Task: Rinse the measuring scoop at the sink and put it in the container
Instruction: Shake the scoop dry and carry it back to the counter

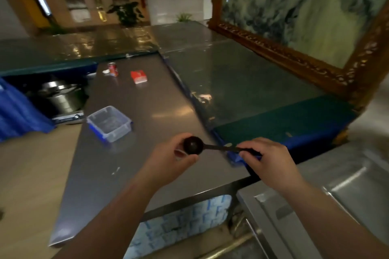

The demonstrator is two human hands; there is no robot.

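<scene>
The measuring scoop (193,145), black with a long thin handle, is held level above the near end of the steel counter (130,153), clear of its surface. The left hand (168,157) cups the round bowl from beneath, fingers curled against it. The right hand (267,157) pinches the handle end between thumb and fingertips. Both grips are closed on the scoop.

The container (109,123), clear plastic with blue clips and no lid, sits on the counter at ten o'clock from the scoop, near but apart. It looks empty, though blur limits certainty. A steel basin edge (336,187), judged to be the sink, lies at four o'clock.

Whether the scoop is already rinsed cannot be told; no water is visible. If rinsed, the step in hand appears to be transfer. Recommended: release the bowl, carry by the handle toward ten o'clock, lower the bowl inside the container walls before letting go, handle angled along the long side.
</scene>
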